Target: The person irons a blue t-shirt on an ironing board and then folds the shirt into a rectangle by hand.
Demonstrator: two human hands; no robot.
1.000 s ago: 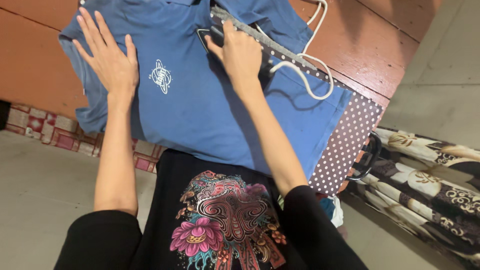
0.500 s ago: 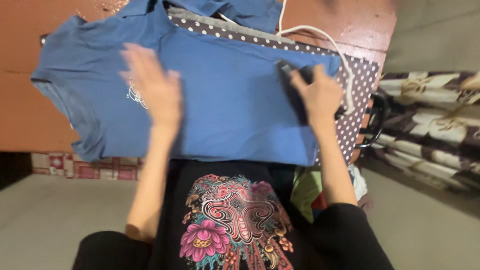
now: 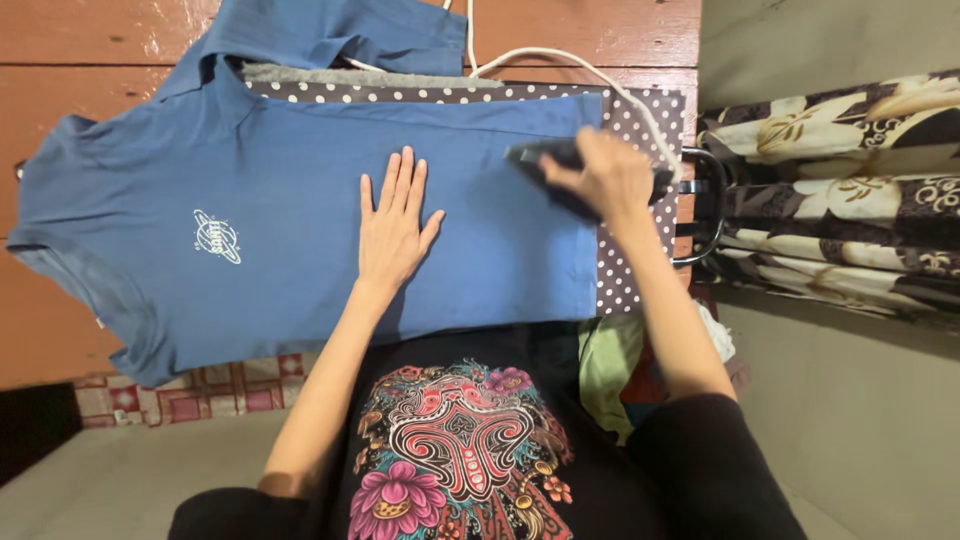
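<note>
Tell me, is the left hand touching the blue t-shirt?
Touching. The head view shows the left hand lying palm-down, fingers spread, flat on the blue t-shirt, with no gap visible under it, while the right hand grips the iron.

Dark iron (image 3: 545,165) largely covered by the right hand (image 3: 607,178) and smeared by motion, white cord (image 3: 560,62) cut off at the upper edge of the frame, spotted ironing pad (image 3: 640,250) mostly hidden under the blue shirt (image 3: 300,230), small chest emblem (image 3: 217,236) too small to be made out

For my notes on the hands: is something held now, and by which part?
The right hand holds a dark iron by its handle, on the blue T-shirt. The left hand lies flat, holding nothing.
</note>
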